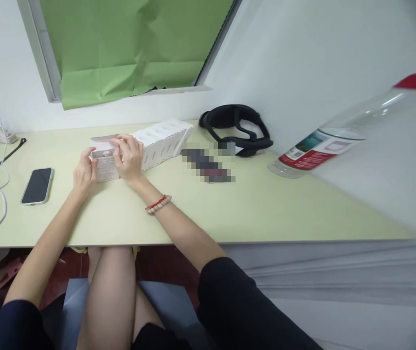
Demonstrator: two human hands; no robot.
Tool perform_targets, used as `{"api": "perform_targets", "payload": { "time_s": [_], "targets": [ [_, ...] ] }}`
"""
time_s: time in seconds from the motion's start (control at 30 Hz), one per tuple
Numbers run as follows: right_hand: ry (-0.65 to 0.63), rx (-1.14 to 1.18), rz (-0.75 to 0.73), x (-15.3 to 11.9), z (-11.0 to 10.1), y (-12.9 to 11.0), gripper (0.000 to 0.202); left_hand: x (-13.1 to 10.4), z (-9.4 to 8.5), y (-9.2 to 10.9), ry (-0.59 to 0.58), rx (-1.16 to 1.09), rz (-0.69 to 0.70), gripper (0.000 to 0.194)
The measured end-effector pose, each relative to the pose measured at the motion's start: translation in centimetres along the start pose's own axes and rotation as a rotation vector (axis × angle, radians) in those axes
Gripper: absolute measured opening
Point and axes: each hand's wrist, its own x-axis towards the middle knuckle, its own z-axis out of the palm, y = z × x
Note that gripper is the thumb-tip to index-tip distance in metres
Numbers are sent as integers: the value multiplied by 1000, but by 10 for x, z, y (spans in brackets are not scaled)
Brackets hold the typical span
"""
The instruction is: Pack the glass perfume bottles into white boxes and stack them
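Observation:
A small white box (107,167) with fine print stands on the pale yellow-green table, its top flap raised. Something small and round shows in its opening. My left hand (84,171) grips the box's left side, fingers at the upper edge and thumb on the front. At the right side, my right hand (129,158) holds the same box, its fingertips at the flap and the top edge. Just behind and to the right of my right hand, a row of similar white boxes (164,141) stands side by side.
A phone (37,186) lies left of my left hand, near white cables and a black strap (5,157). Right of the box row are a blurred-out dark item (208,166), a black headset (239,129) and a large clear bottle (313,146) by the wall.

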Motion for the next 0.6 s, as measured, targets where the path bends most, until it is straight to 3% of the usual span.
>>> {"api": "perform_targets", "payload": {
  "time_s": [0.33, 0.6],
  "targets": [
    [-23, 5, 4, 1, -1, 0, 41, 2, -3, -1, 73, -17, -43, 51],
    [-6, 24, 23, -4, 3, 0, 40, 5, -8, 4, 16, 45, -14, 47]
  ]
}}
